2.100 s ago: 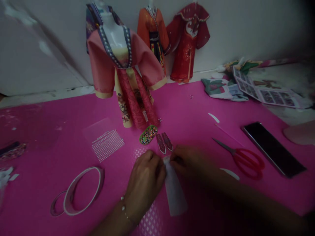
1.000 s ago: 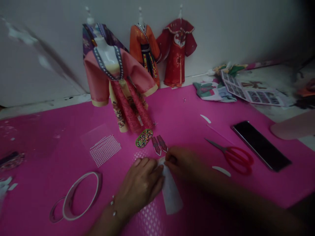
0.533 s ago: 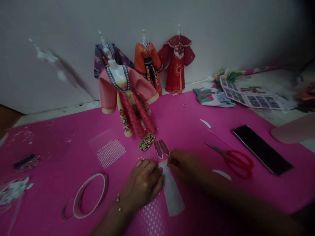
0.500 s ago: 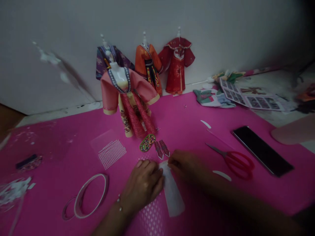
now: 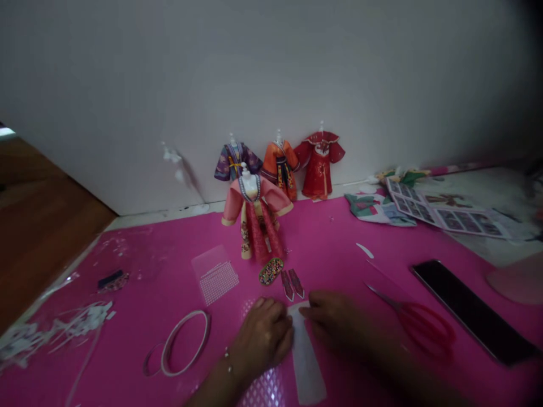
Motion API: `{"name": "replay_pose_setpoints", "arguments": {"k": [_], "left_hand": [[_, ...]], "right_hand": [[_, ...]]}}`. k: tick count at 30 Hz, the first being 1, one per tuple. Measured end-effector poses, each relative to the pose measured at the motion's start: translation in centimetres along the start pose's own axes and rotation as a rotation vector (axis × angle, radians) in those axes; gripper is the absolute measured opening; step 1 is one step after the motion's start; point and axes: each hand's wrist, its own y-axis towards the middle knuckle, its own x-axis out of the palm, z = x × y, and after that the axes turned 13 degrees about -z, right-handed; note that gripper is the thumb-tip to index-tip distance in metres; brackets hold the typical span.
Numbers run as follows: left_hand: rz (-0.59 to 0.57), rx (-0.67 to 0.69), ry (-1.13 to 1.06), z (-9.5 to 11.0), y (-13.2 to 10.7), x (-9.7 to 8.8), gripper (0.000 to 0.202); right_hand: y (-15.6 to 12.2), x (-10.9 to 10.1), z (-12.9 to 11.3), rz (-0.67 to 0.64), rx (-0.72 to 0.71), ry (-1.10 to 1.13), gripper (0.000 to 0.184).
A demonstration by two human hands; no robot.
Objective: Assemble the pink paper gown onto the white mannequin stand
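Low in the picture, my left hand (image 5: 263, 339) and my right hand (image 5: 335, 322) meet at the top end of a long white translucent strip (image 5: 307, 367) that lies on the pink mat (image 5: 139, 294). Both hands pinch or press the strip's upper edge with curled fingers. Just beyond the fingers lie two small dark-red patterned pieces (image 5: 292, 284) and an oval beaded piece (image 5: 270, 271). A white dotted sheet (image 5: 263, 390) sits under my left wrist.
A small mannequin in a pink robe (image 5: 254, 217) stands behind the pieces, with three more dressed figures (image 5: 280, 164) by the wall. Red scissors (image 5: 418, 322) and a black phone (image 5: 473, 311) lie at right, tape rolls (image 5: 184, 342) and a dotted sheet (image 5: 216, 274) at left, papers (image 5: 441, 212) far right.
The view has tilted up and pulled back, so the wall fills more of the picture and everything sits lower. My hands stay together on the strip's top end.
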Motion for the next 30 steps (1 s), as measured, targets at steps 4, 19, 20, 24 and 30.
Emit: {"name": "replay_pose_setpoints", "arguments": {"k": [4, 19, 20, 24, 30], "left_hand": [[0.003, -0.032, -0.004, 0.3, 0.1, 0.1, 0.017], [0.124, -0.464, -0.061, -1.4, 0.6, -2.9, 0.021], [0.124, -0.498, -0.052, -1.9, 0.9, -3.1, 0.021], [0.121, -0.581, -0.02, -3.5, 3.0, -2.8, 0.028], [0.107, -0.605, -0.013, -4.2, 4.8, -2.3, 0.02]], "right_hand": [[0.0, 0.6, 0.0, 0.036, -0.036, 0.012, 0.016], [0.5, 2.2, 0.0, 0.12, -0.05, 0.128, 0.015], [0.5, 2.2, 0.1, 0.124, -0.053, 0.129, 0.014], [0.8, 2.2, 0.4, 0.128, -0.053, 0.14, 0.013], [0.8, 2.3, 0.5, 0.136, -0.068, 0.167, 0.015]]}}
